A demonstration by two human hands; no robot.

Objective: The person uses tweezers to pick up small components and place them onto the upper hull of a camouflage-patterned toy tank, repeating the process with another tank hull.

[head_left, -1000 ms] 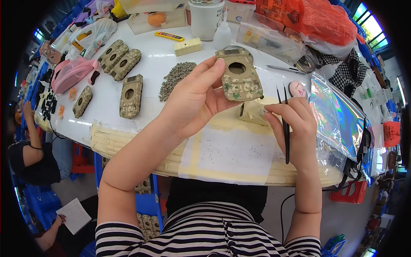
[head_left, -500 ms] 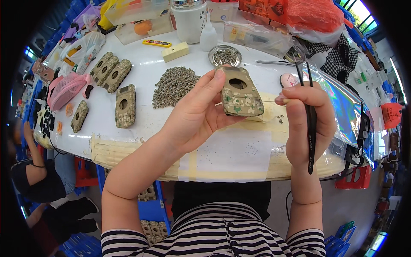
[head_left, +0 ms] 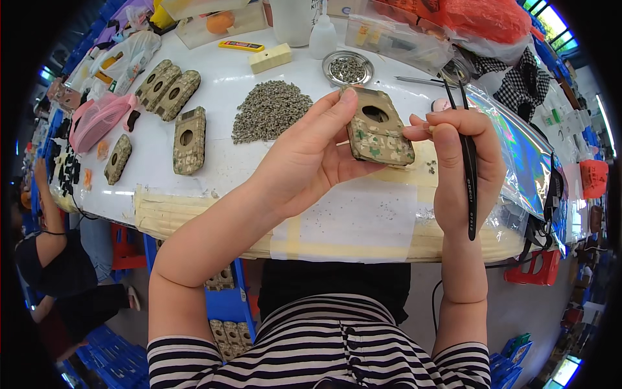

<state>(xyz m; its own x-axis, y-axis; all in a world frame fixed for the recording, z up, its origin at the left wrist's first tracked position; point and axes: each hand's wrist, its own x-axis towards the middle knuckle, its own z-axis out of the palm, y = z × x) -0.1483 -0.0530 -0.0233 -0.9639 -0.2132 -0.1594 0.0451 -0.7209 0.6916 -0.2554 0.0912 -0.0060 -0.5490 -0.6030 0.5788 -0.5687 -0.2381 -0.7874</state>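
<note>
My left hand (head_left: 301,165) is closed around a camouflage-patterned toy tank hull (head_left: 385,144), thumb on its top edge. A round opening sits in the hull's upper face. At the hull's right edge, the fingertips of my right hand (head_left: 466,152) pinch a thin needle-like tool with a pale end (head_left: 430,129); its tip is hidden. Black tweezers (head_left: 472,194) also rest in my right hand, points upward, not gripping anything. Left of my hands lie a heap of small metal parts (head_left: 269,111) and a matching hull (head_left: 189,141).
A round metal dish (head_left: 368,76) of small parts stands behind my hands. More hulls (head_left: 155,84) and a smaller camouflage piece (head_left: 118,159) lie at the left. A pale block (head_left: 271,58), a squeeze bottle (head_left: 322,40) and clear bins (head_left: 396,39) stand farther back. White paper (head_left: 350,223) covers the front edge.
My right fingertips have moved in to the hull's right edge, so the thin tool's exposed shaft no longer shows. The hull and both hands sit slightly higher and farther right in the view.
</note>
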